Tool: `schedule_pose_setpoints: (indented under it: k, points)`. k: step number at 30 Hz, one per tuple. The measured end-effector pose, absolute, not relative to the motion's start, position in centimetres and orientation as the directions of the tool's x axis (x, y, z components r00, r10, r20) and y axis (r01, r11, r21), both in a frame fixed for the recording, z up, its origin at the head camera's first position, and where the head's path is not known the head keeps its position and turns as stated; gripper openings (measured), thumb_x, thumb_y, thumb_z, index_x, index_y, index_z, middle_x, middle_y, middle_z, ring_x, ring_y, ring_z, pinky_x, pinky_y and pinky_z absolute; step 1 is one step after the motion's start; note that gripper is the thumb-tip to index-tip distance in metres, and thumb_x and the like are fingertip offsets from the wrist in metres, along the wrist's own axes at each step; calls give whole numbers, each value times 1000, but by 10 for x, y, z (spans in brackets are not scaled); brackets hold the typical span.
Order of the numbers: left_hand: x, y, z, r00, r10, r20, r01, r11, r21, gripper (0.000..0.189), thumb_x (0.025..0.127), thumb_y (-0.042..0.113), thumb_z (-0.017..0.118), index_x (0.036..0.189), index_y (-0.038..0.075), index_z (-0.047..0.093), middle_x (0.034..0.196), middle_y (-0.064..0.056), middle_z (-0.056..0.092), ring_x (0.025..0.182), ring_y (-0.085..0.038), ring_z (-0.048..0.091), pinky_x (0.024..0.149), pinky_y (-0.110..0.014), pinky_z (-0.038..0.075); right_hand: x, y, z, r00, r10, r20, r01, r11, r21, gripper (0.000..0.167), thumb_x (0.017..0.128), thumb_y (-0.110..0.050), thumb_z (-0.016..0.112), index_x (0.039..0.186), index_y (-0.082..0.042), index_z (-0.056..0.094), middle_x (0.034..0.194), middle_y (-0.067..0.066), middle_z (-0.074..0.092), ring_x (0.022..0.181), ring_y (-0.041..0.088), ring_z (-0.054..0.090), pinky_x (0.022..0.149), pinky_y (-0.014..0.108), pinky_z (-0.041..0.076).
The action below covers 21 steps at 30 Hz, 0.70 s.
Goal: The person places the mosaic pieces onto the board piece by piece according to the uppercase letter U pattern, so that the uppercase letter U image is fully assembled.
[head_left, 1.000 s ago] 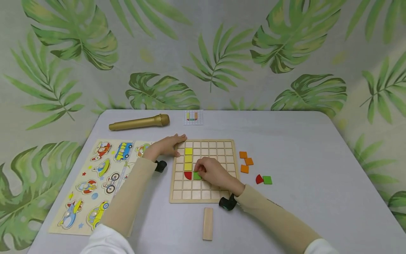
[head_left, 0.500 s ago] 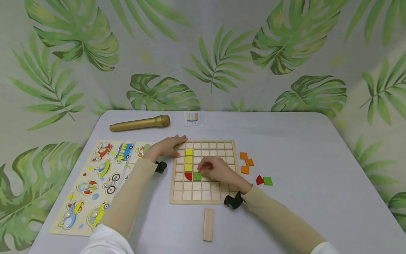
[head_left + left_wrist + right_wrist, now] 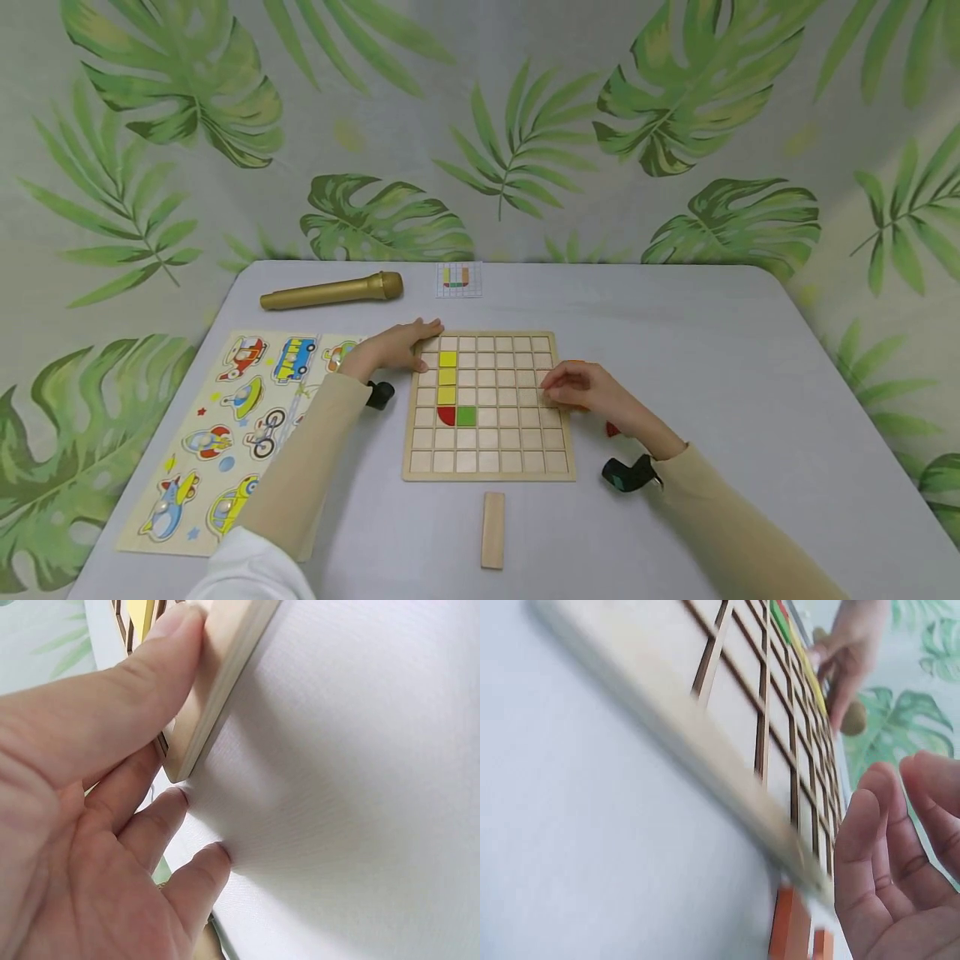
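Note:
A wooden grid board (image 3: 510,460) lies flat on the table. On it, yellow square tiles (image 3: 447,377) form a column, with a red quarter-round tile (image 3: 446,415) below and a green square tile (image 3: 466,416) beside the red one. My left hand (image 3: 392,348) rests at the board's far left corner, its thumb (image 3: 154,679) on the frame and fingertips on the table. Over the board's right edge, my right hand (image 3: 592,393) has loosely bent fingers with nothing between them. Orange tiles (image 3: 789,926) lie just under it, mostly hidden in the head view.
A second red tile (image 3: 612,429) peeks out beside the right wrist. Behind the board lie a small pattern card (image 3: 474,290) and a gold microphone (image 3: 330,292). A vehicle puzzle board (image 3: 240,437) covers the left side. Nearest me is a plain wooden strip (image 3: 492,530).
My right hand has let go of the green tile and moved right, from the middle of the board to the orange tiles. The left hand stays at its corner.

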<state>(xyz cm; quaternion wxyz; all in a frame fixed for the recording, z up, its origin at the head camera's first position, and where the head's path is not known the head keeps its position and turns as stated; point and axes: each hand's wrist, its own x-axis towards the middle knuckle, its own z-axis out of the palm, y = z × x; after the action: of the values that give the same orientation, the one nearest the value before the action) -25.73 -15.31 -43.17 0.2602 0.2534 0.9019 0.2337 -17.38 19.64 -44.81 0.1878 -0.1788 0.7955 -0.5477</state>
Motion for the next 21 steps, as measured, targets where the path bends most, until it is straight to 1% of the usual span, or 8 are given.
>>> schedule_pose_setpoints:
  k: [2, 6, 9, 14, 21]
  points:
    - [-258, -153, -432, -734, 582, -350, 337, 760, 556, 75, 89, 10, 66, 151, 5, 24, 157, -14, 15, 142, -38, 8, 113, -53, 12, -171, 210, -449, -874, -471, -121, -52, 338, -940, 25, 93, -16, 64, 107, 4, 63, 100, 15, 65, 85, 20, 60, 69, 27, 50]
    - [-258, -153, -434, -733, 585, -347, 338, 756, 560, 75, 89, 11, 66, 151, 5, 24, 157, -13, 15, 143, -38, 8, 113, -54, 11, -164, 234, -452, -884, -449, -132, -27, 332, -943, 27, 94, -15, 62, 110, 6, 61, 106, 19, 64, 93, 22, 62, 80, 29, 52]
    - [-257, -154, -433, -734, 583, -348, 336, 757, 560, 75, 89, 11, 66, 151, 5, 24, 157, -13, 15, 143, -37, 7, 113, -54, 11, -159, 249, -454, -895, -421, -145, -9, 343, -939, 28, 94, -16, 62, 111, 6, 60, 109, 19, 64, 97, 22, 62, 83, 28, 52]
    - [-256, -154, -432, -735, 581, -350, 330, 757, 563, 74, 90, 10, 66, 151, 5, 24, 157, -12, 15, 143, -37, 7, 113, -54, 11, -154, 270, -455, -921, -355, -161, 18, 373, -928, 30, 94, -19, 63, 112, 5, 60, 108, 19, 64, 92, 23, 62, 80, 28, 53]
    - [-257, -153, -434, -736, 576, -354, 326, 761, 561, 75, 89, 12, 66, 152, 7, 25, 158, -11, 14, 143, -37, 7, 113, -53, 12, -147, 290, -455, -942, -297, -157, 29, 392, -919, 33, 95, -20, 62, 113, 7, 59, 108, 21, 64, 94, 21, 62, 80, 25, 53]
